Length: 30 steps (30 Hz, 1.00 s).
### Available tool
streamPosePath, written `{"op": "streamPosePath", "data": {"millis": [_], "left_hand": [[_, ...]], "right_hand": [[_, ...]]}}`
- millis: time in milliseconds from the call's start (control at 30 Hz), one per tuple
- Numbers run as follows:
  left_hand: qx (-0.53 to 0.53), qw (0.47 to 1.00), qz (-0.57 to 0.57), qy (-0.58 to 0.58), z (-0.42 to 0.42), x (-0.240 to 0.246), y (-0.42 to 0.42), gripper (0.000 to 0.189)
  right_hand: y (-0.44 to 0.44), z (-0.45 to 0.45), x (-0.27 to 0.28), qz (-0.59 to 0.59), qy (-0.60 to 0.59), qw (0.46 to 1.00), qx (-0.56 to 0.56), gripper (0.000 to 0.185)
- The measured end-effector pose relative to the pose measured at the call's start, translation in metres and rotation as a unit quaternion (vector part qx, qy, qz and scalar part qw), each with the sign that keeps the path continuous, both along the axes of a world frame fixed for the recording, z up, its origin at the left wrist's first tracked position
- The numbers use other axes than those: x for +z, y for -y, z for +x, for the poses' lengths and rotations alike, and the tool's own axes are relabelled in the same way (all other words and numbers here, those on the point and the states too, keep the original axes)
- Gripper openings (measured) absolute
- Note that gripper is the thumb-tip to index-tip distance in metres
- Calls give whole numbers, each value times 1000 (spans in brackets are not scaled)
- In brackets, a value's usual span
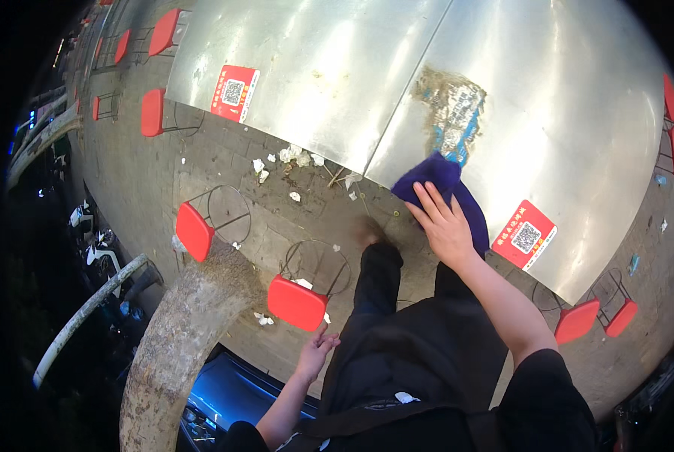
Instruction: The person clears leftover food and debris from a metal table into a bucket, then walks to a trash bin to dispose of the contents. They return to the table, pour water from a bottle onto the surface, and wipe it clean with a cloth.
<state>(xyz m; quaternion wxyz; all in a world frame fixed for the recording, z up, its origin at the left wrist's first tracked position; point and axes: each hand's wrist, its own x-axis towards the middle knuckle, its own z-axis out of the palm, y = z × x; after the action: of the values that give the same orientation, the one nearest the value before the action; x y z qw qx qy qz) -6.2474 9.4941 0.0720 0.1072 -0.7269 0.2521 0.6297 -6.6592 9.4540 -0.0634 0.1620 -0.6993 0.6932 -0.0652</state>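
My right hand point(447, 234) lies over a dark purple cloth point(430, 170) at the near edge of a shiny sheet-metal table point(557, 118), holding it against the top. Part of the cloth hangs over the edge, its underside hidden. Just beyond it, a worn patch of brown residue and torn blue-and-white sticker point(458, 110) marks the metal. Right of the cloth, a red sticker with a printed code point(524, 234) sits on the table. My left hand point(316, 355) hangs low by my side, holding nothing, fingers loosely apart, close to a red-seated metal stool point(297, 303).
Another red stool point(194, 231) stands left, beside a thick tree trunk point(167, 344). Crumpled white tissues point(295, 155) litter the paving below the table edge. Behind me is a blue car point(232, 390). More red stools point(577, 321) stand at the right corner. A seam point(407, 90) divides the tabletop.
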Motion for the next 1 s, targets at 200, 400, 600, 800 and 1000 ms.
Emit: {"op": "streamPosePath", "data": {"millis": [200, 400, 600, 800, 1000], "left_hand": [[24, 999, 19, 34, 34, -2, -16, 61], [53, 998, -9, 18, 34, 5, -4, 61], [46, 999, -3, 14, 35, 5, 2, 62], [32, 999, 11, 18, 42, 1, -5, 62], [-3, 998, 16, 57, 56, -10, 15, 60]], "right_hand": [[83, 22, -11, -58, -21, 998, -17, 74], [44, 9, -5, -44, 16, 999, -7, 74], [38, 19, -3, -16, -47, 998, -33, 80], [125, 29, -2, -5, 75, 991, -107, 96], [134, 38, -29, -87, 108, 980, -145, 79]]}}
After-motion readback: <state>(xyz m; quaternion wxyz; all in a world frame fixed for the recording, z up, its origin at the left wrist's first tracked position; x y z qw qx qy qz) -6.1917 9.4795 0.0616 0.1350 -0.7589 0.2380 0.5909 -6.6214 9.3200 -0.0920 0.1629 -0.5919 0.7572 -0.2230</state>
